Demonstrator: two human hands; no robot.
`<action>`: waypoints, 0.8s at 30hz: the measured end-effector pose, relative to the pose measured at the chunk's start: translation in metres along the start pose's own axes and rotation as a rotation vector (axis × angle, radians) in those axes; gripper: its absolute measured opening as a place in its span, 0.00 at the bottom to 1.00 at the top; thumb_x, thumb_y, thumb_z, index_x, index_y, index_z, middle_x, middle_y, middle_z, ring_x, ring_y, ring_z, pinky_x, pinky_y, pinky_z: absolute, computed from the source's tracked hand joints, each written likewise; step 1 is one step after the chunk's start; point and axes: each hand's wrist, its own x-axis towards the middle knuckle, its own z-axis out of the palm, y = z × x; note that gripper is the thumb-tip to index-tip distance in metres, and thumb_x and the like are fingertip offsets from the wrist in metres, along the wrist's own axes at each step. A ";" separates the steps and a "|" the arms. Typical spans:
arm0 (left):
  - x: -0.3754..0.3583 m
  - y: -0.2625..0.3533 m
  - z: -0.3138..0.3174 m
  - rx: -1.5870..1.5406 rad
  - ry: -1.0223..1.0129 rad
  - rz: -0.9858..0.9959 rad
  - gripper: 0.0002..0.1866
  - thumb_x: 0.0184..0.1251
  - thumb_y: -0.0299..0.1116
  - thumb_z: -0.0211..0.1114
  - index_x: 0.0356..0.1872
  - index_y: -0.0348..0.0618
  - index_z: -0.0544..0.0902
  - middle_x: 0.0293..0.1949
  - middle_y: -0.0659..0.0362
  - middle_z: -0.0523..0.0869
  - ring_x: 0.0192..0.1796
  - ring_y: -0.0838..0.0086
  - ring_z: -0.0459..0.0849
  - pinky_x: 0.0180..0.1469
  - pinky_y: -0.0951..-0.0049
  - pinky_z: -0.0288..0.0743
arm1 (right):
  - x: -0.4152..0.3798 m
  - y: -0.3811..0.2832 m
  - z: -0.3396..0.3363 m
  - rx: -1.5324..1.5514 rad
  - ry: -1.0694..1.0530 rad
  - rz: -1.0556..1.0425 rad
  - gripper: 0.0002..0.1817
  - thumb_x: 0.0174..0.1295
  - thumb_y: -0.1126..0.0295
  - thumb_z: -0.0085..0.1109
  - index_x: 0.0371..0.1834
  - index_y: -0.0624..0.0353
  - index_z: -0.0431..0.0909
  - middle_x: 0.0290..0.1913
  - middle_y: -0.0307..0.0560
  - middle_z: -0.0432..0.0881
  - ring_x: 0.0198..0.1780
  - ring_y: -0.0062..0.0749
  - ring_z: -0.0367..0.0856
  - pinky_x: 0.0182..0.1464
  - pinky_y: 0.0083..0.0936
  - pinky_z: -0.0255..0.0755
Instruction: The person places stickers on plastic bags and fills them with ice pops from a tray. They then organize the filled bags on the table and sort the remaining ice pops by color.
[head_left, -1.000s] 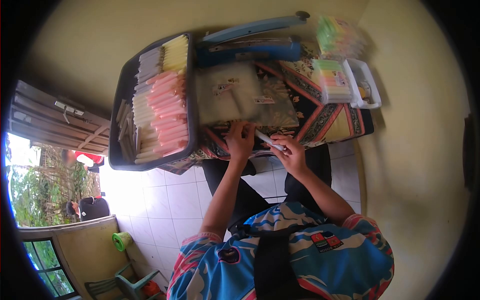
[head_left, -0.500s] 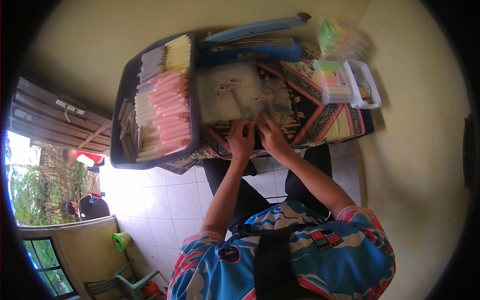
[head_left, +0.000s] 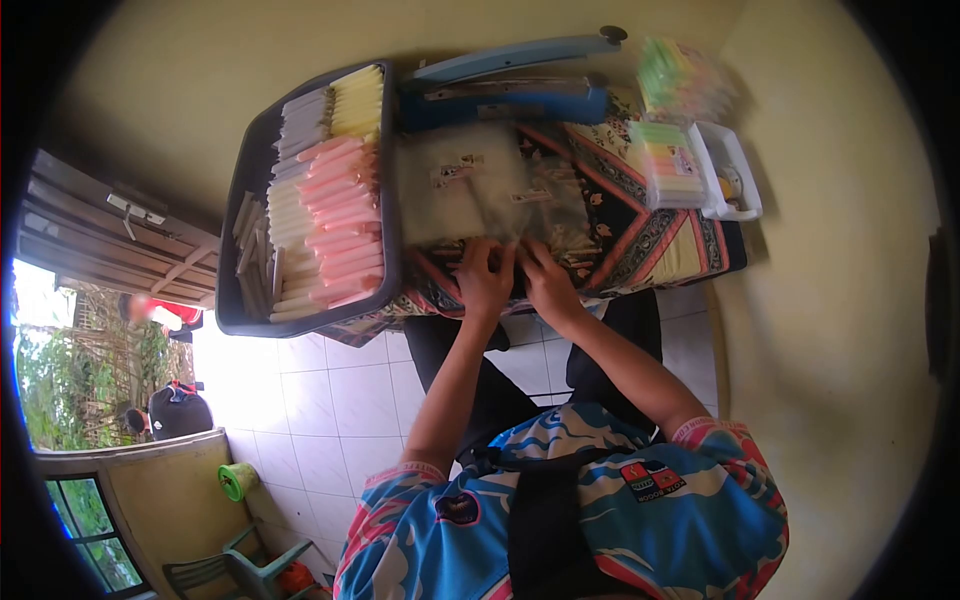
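Observation:
My left hand [head_left: 483, 278] and my right hand [head_left: 549, 284] are close together at the table's near edge. The fingers of both are bent and pinched on the near edge of a clear plastic bag [head_left: 545, 212] bearing a small printed label. Fingertips partly hide that edge. Left of this bag lies a stack of similar clear bags [head_left: 430, 215], also with labels. Further left, a dark tray [head_left: 229, 270] holds rows of slim wrapped sticks: pink sticks [head_left: 340, 205], yellow sticks [head_left: 357, 105], and pale and greyish ones.
A blue lever-arm sealer [head_left: 500, 108] stands at the back. At the right are filled packs of coloured sticks [head_left: 668, 170] and a white container [head_left: 715, 160] with a roll inside. A patterned cloth [head_left: 655, 245] covers the table. A person [head_left: 180, 412] is outside, lower left.
My right hand's fingers have shifted slightly at the bag's near edge, and my left hand's fingers have moved a little too. The tray and bags stay in place.

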 end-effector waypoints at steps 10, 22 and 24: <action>0.001 -0.006 0.002 0.034 0.039 0.051 0.10 0.61 0.30 0.69 0.28 0.37 0.78 0.28 0.52 0.77 0.27 0.60 0.76 0.30 0.66 0.70 | 0.012 -0.008 -0.006 -0.026 -0.067 0.104 0.23 0.54 0.84 0.51 0.57 0.70 0.70 0.62 0.64 0.68 0.61 0.57 0.72 0.61 0.40 0.73; -0.001 -0.008 0.001 0.052 0.014 0.025 0.08 0.64 0.32 0.66 0.32 0.37 0.78 0.32 0.50 0.80 0.32 0.55 0.80 0.35 0.63 0.72 | 0.043 0.019 0.019 -0.017 -0.141 0.005 0.20 0.59 0.75 0.53 0.55 0.68 0.72 0.59 0.67 0.69 0.57 0.61 0.70 0.59 0.44 0.68; -0.001 -0.006 0.001 0.043 0.027 0.026 0.09 0.64 0.31 0.66 0.31 0.37 0.78 0.31 0.50 0.80 0.32 0.56 0.80 0.35 0.63 0.72 | 0.049 0.021 0.020 -0.060 -0.080 -0.066 0.21 0.59 0.73 0.54 0.56 0.68 0.71 0.58 0.67 0.70 0.57 0.64 0.69 0.60 0.46 0.66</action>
